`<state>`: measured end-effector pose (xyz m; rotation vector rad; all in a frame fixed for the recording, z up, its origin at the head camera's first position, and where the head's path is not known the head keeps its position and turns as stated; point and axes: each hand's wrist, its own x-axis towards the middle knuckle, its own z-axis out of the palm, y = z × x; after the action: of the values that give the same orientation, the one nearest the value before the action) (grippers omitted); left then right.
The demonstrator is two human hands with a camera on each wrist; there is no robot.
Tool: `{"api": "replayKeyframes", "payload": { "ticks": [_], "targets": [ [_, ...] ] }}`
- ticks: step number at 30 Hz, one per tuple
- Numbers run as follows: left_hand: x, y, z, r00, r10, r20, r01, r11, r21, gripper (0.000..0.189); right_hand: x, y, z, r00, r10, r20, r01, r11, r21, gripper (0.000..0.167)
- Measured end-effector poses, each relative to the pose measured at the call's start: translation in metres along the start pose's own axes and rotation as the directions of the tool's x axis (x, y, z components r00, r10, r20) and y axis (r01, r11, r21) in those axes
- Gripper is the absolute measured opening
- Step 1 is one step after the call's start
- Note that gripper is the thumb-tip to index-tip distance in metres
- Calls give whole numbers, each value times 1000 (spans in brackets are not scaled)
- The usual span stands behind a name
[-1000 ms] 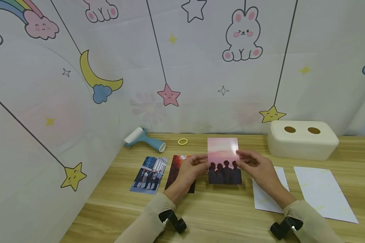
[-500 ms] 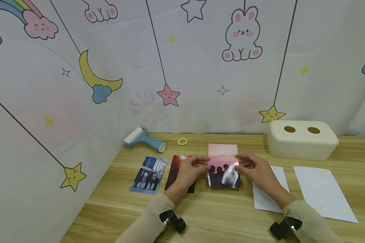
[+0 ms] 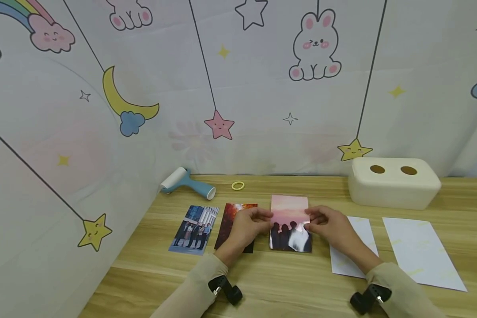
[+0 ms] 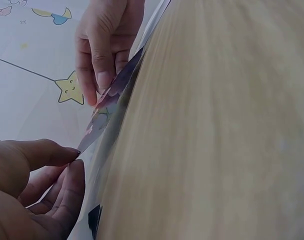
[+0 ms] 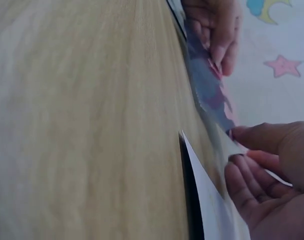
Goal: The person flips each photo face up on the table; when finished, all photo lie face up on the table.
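A photo print point(image 3: 289, 212) with a pink sky and dark silhouettes of people lies between my two hands, close over the table. My left hand point(image 3: 249, 225) pinches its left edge between thumb and fingers. On the opposite edge my right hand point(image 3: 331, 227) pinches it the same way. The left wrist view shows the photo point(image 4: 104, 112) slanting, its lower edge near the wood. Partly behind my left hand is a dark red photo point(image 3: 228, 225). Farther left lies a group photo point(image 3: 194, 229) of people before buildings.
Two white sheets point(image 3: 423, 251) point(image 3: 350, 251) lie to the right, one partly under my right forearm. A cream box point(image 3: 395, 185) with two holes stands at the back right. At the back left are a blue-handled lint roller point(image 3: 191, 182) and a yellow ring point(image 3: 238, 186).
Both hands have brought the pink photo down and toward me, nearer the table. Glare has shifted from its sky to the silhouettes. The other things stay in place.
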<state>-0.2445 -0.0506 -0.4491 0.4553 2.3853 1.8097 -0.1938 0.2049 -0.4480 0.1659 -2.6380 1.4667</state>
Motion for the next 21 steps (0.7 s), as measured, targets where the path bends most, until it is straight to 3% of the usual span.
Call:
{"api": "replayKeyframes", "payload": {
  "ticks": [9,21],
  "targets": [
    [-1,0,-1,998,-55,36,53,997,51,19,0,0,3,1000,-25,-4,24,998,-49,37],
    [-1,2,0,997,-64,49,58,993,103,18,-1,-2,6,999,-34,12,35,993,-110,33]
  ]
}}
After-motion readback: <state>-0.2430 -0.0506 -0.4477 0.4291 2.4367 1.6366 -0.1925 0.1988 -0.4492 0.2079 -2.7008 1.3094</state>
